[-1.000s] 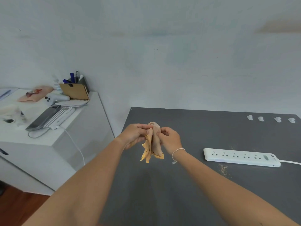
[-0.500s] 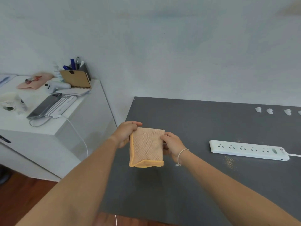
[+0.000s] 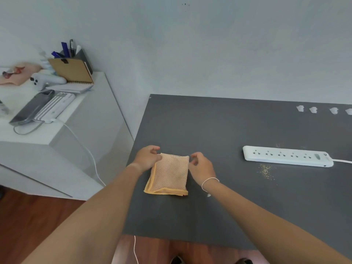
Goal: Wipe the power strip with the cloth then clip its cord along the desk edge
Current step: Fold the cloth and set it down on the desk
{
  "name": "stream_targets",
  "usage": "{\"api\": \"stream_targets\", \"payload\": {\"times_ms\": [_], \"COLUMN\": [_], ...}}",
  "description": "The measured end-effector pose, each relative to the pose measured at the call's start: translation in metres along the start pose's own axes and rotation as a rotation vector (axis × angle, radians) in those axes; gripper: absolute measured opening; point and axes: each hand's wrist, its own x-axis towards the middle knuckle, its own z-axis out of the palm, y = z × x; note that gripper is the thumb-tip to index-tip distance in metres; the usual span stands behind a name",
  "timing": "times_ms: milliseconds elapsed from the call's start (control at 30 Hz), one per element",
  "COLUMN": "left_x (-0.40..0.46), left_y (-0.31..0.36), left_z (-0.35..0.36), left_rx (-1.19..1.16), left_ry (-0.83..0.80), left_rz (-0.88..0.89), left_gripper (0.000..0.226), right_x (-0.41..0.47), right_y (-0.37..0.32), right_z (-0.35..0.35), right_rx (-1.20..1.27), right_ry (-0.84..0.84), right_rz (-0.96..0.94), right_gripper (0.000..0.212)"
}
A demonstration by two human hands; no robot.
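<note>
1. The folded cloth lies flat on the grey desk, near its left edge.
2. The left hand pinches the cloth's far left corner, fingers curled shut on it.
3. The right hand sits at the far right corner with fingers loosely curled; whether it grips the cloth I cannot tell.
4. The power strip lies well to the right, its cord running off the frame.
5. Crumbs speckle the desk just in front of the strip.
6. Four clips line the far edge.

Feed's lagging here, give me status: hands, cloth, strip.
Left hand pinching cloth corner, right hand open beside it. Cloth folded flat on desk. Power strip unwiped, crumbs beside it.
</note>
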Motion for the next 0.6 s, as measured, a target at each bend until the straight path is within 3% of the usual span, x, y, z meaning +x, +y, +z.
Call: {"api": "stream_targets", "payload": {"times_ms": [200,600], "left_x": [-0.011,-0.008], "left_y": [0.0,0.074], "left_z": [0.003,0.043], "left_rx": [0.377,0.392], "left_ry": [0.026,0.01], "left_rz": [0.123,0.292], "left_gripper": [0.045,0.043], "right_x": [-0.015,-0.004], "right_y": [-0.001,0.013], "right_z": [0.01,-0.084], "right_rx": [-0.19,-0.154], "right_ry": [-0.089,0.081], "right_rz": [-0.083,-0.082], "right_gripper": [0.035,0.036]}}
